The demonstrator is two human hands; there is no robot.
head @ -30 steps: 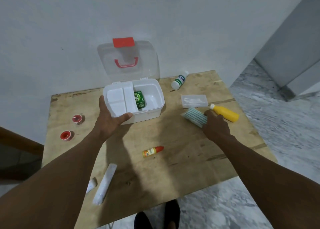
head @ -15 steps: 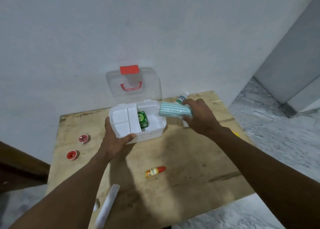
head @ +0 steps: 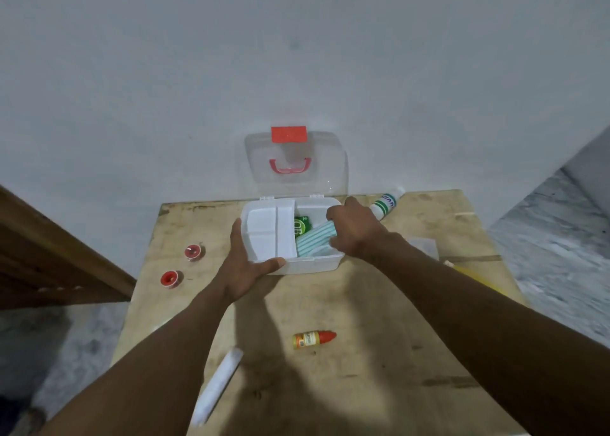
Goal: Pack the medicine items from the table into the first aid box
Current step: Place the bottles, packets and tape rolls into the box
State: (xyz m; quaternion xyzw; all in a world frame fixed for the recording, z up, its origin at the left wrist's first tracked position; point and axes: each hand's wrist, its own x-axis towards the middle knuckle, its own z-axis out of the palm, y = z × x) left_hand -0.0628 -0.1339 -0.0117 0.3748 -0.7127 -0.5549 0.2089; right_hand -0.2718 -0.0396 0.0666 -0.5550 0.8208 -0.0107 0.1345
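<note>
First aid box (head: 310, 264) gripped at its left corner by the left hand (head: 246, 264); in its right compartment, striped packet (head: 313, 239) held by the right hand (head: 355, 231) beside a green pack (head: 302, 227), lettering unreadable.

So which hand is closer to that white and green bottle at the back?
Right. The right hand, holding the striped pack in the first aid box, is just beside the bottle; the left hand grips the box's opposite corner.
</note>
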